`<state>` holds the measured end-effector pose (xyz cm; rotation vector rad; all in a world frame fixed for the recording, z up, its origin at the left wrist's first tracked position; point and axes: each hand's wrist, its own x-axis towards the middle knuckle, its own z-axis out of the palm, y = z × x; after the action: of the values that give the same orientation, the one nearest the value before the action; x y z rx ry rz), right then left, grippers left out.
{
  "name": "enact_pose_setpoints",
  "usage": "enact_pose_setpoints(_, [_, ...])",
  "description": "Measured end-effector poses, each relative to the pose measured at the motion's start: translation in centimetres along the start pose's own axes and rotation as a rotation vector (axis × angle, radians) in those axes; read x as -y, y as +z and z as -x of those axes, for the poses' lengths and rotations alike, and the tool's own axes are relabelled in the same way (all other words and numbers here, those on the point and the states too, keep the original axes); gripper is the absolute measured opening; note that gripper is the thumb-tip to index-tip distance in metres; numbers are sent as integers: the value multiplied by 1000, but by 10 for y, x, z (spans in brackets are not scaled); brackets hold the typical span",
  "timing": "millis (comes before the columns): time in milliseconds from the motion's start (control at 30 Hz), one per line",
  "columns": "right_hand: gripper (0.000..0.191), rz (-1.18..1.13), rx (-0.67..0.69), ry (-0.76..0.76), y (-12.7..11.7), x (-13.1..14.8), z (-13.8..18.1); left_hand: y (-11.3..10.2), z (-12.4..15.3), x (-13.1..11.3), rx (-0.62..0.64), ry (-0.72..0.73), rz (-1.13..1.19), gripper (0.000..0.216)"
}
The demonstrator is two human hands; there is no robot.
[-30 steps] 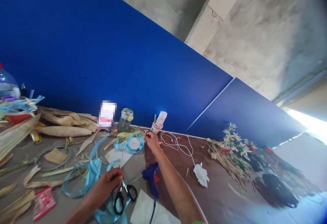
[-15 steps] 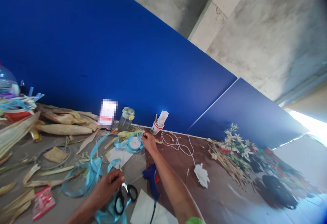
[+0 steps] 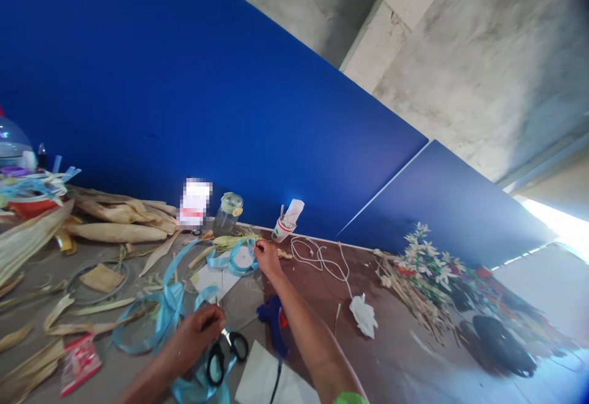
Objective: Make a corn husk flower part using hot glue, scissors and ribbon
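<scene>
My right hand (image 3: 269, 258) reaches to the back of the table, its fingers pinched at the right edge of a roll of light blue ribbon (image 3: 243, 260). Under the roll lies a piece of white paper (image 3: 223, 281). Nearer to me, my left hand (image 3: 205, 329) is closed with thumb and fingers together; what they hold is hidden. Black-handled scissors (image 3: 239, 346) lie just beside it, on loose blue ribbon (image 3: 171, 306). A blue glue gun (image 3: 275, 324) with a black cord rests under my right forearm.
Dry corn husks (image 3: 119, 232) and a pink packet (image 3: 80, 364) cover the left side. A glass jar (image 3: 227, 215), a cup with tissue (image 3: 283, 231) and a white cable (image 3: 322, 261) stand or lie along the blue partition (image 3: 207, 85). Artificial flowers (image 3: 427, 263) are at right.
Both hands stay almost where they were. The whole view has shifted very slightly.
</scene>
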<state>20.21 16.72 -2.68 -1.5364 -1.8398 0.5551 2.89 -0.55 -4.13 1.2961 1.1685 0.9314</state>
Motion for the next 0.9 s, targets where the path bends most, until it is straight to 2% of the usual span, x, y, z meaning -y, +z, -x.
enact_pose_setpoints(267, [8,-89,17,16,-3,-5,-2,-2,0,-1,19,29,-3,30])
enact_pose_setpoints(500, [31,-165,11,61,-11,-18,7,-1,1,-2,40,28,9,32])
enact_pose_setpoints(700, [27,-185,-23,152,-17,-25,3,1,0,1,42,10,10,35])
enact_pose_setpoints(900, [23,-100,7,158,-17,-13,-8,1,1,0,45,3,3,36])
